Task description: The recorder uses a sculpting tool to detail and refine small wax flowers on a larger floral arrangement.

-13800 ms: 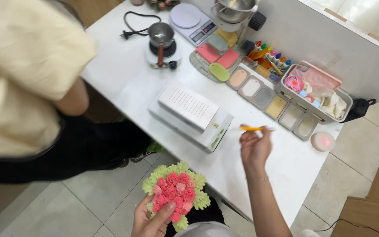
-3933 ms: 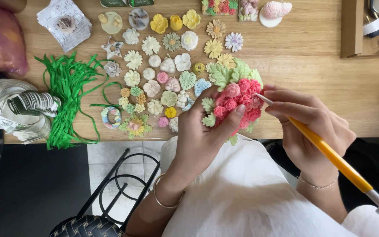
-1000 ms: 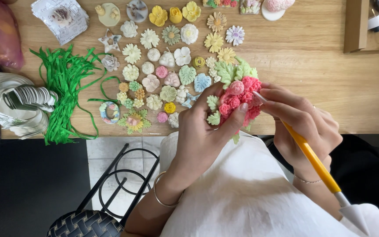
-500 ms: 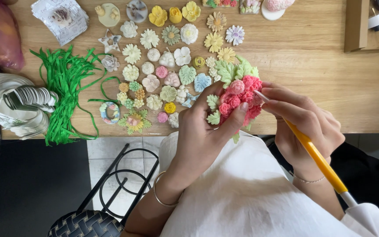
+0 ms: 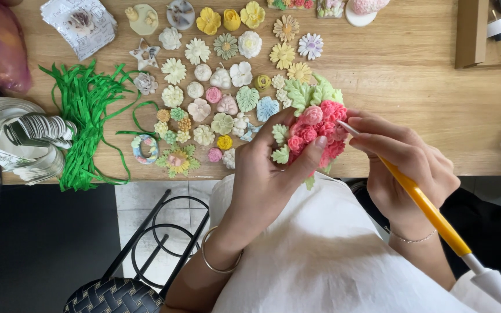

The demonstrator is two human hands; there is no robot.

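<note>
Nearest, a white apron [image 5: 331,255] covers the person's lap, and beside it on the tiled floor stands a black wire stool frame [image 5: 158,237] with a woven black bag [image 5: 114,297] at its foot. The front edge of the wooden table [image 5: 436,104] runs just beyond the wrists; the floor gap left of the lap is partly taken up by the stool.

Just above that table edge, the left hand [image 5: 262,174] wraps its fingers round a cluster of pink moulded flowers with green leaves [image 5: 314,127], thumb pressed on the front, the other fingers behind it. The right hand [image 5: 407,162] pinches a yellow-handled modelling tool [image 5: 430,211] like a pen, fingers closed on it, its thin pale tip touching the right side of the pink flowers. The handle slants back toward the lower right.

On the table past the hands lie many small moulded flowers [image 5: 215,87] in cream, yellow, pink and green, spread loose and close together. To their left sits a heap of green ribbon strands [image 5: 85,116], then a stack of white paper pieces [image 5: 18,139]. The right half of the tabletop is bare wood up to a wooden tray [image 5: 474,32] at the far corner; what it holds I cannot tell.
</note>
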